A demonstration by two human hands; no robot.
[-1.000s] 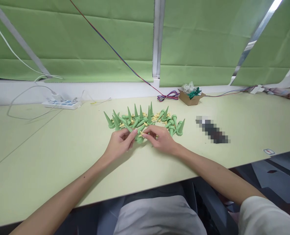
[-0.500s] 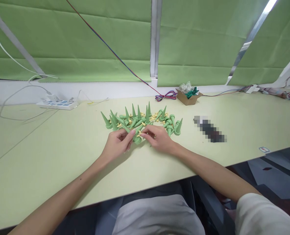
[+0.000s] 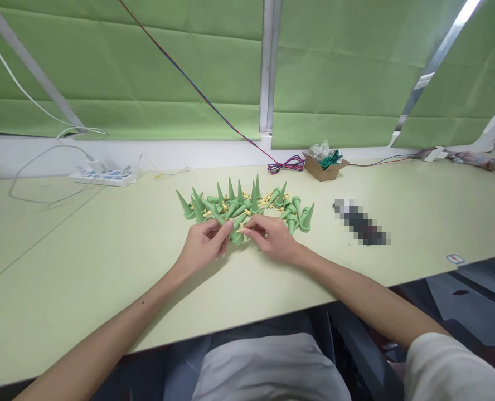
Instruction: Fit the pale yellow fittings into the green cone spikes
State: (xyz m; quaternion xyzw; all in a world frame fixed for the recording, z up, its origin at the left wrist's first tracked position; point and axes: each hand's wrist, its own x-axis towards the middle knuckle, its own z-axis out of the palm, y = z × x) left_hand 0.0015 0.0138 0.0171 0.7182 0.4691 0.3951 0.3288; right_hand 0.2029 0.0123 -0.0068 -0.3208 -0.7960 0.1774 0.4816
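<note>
Between thumb and fingers, my left hand grips a green plastic spike, its wide round end turned toward my right hand. My right hand pinches a small yellow plastic piece against or just beside that wide end; whether it sits in the spike I cannot tell. Just beyond my fingers lies a cluster of green cone-shaped spikes, some standing on their wide ends and others on their sides. Small yellow pieces are scattered among them.
A pale table carries everything. Toward the back are a small cardboard box with plastic wrap and green material, a coiled red-blue cable and a white power strip. A blurred-out dark object lies to the right.
The whole view has shifted slightly, moving the scene a little to the right. Both hands keep nearly the same hold on the spike and the yellow piece.
</note>
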